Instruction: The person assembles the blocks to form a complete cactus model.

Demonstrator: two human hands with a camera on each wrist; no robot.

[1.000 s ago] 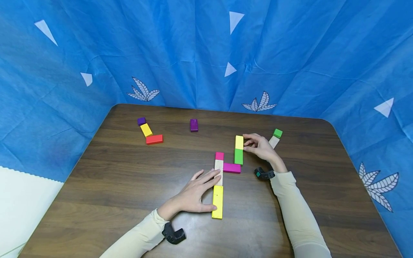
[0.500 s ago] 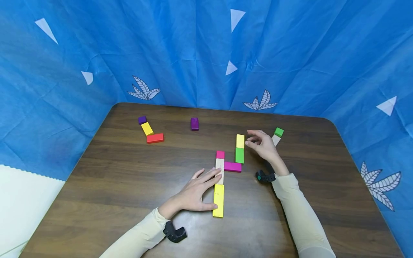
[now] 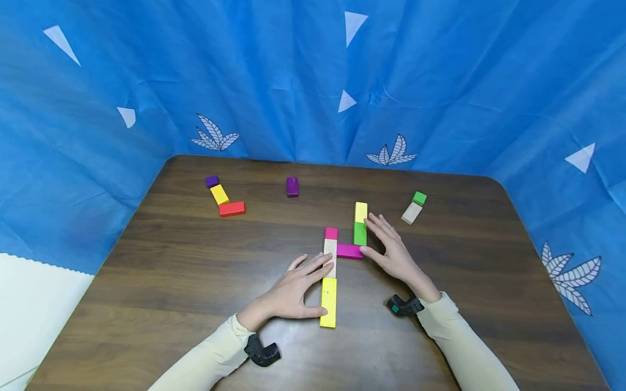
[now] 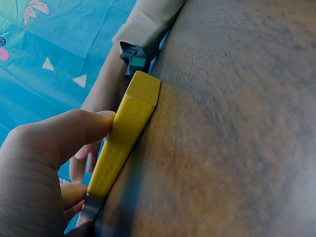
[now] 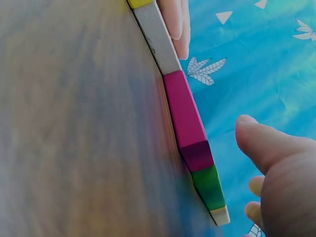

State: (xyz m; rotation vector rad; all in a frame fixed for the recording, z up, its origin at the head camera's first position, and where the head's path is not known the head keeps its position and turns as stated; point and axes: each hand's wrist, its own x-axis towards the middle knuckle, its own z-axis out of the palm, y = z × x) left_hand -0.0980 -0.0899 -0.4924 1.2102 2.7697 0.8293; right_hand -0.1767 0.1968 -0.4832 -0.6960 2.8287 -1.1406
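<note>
My left hand (image 3: 290, 296) rests with fingers spread over the joined blocks. Its thumb touches the long yellow block (image 3: 329, 309), and its fingertips lie on the white block (image 3: 330, 247). A small pink block (image 3: 331, 233) caps that column. From the white block's right side extends a magenta block (image 3: 348, 251), with a green block (image 3: 360, 234) and a light yellow block (image 3: 361, 212) running up from its far end. Beside these is my right hand (image 3: 393, 252), fingers loosely extended. In the right wrist view its thumb is apart from the magenta block (image 5: 185, 113).
At the back left lie a small purple block (image 3: 212, 181), a yellow block (image 3: 219, 194) and a red block (image 3: 232, 209). Another purple block (image 3: 292, 187) lies at the back middle. Farther right are a green block (image 3: 419, 197) and a white block (image 3: 412, 213). Blue curtain surrounds the table.
My right hand has come down from beside the light yellow block towards the green and magenta blocks, uncovering the white block at the right. My left hand has stayed in place.
</note>
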